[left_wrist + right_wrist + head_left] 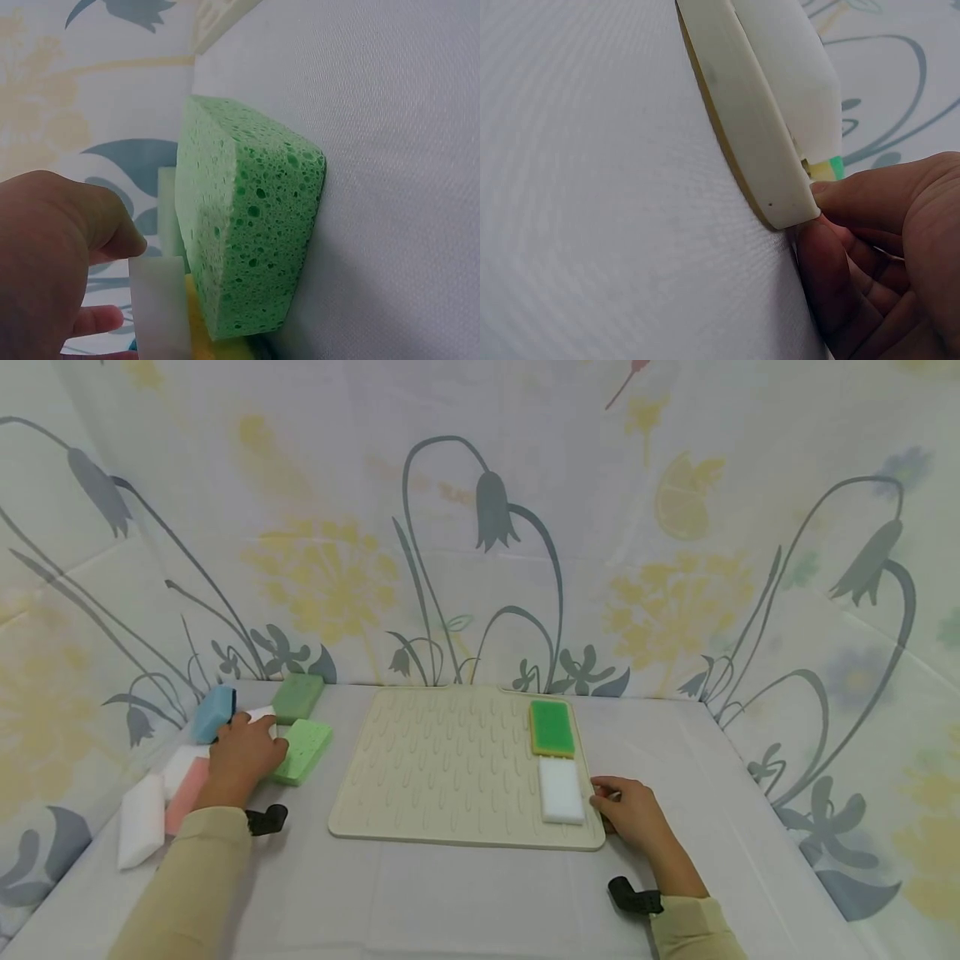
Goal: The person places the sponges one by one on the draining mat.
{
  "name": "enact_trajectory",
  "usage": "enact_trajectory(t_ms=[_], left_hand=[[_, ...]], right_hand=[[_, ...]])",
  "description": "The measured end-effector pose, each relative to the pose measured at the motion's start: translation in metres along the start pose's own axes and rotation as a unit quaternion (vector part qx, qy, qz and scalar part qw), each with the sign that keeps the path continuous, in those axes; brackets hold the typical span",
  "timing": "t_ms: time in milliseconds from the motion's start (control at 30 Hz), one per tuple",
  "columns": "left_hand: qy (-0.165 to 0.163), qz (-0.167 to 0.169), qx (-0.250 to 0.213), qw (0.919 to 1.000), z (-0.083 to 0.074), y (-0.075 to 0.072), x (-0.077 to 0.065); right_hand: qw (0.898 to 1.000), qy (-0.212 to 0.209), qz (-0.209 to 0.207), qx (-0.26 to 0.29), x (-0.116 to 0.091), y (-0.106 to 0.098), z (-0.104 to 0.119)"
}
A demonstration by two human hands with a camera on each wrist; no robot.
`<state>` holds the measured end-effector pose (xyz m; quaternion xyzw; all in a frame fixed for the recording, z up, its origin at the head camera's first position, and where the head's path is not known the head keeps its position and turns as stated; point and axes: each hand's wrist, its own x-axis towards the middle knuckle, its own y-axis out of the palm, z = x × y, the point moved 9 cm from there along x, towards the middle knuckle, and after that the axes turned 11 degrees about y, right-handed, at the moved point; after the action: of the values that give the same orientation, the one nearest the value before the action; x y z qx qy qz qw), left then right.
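Observation:
My left hand (243, 758) reaches over a group of sponges at the left, its thumb tip right at the edge of a white sponge (159, 307) in the left wrist view. The fingers are spread above that sponge, not closed round it. Beside it a light green porous sponge (303, 752) lies tilted. With thumb above and finger below, my right hand (630, 814) pinches the right edge of a beige ridged draining mat (450, 768). On the mat's right side lie a green-and-yellow sponge (552, 728) and, nearer me, a white sponge (561, 789).
Around the left hand are a blue sponge (213, 715), a darker green sponge (297, 697), a pink sponge (186, 795) and another white sponge (141, 822). A floral-patterned cloth backdrop (480, 610) rises behind the white-covered table (465, 902) and along both sides.

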<state>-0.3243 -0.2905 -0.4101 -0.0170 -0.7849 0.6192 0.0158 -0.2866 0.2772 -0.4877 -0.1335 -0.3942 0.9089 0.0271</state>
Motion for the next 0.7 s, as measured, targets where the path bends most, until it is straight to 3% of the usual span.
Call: enact_trajectory(t_ms=[167, 700], left_hand=[[0.007, 0.013, -0.004, 0.9999, -0.001, 0.001, 0.000], [0.038, -0.005, -0.006, 0.9992, -0.016, -0.003, -0.004]], right_hand=[[1.000, 0.000, 0.000, 0.000, 0.001, 0.000, -0.001], [1.000, -0.004, -0.002, 0.006, 0.001, 0.001, -0.001]])
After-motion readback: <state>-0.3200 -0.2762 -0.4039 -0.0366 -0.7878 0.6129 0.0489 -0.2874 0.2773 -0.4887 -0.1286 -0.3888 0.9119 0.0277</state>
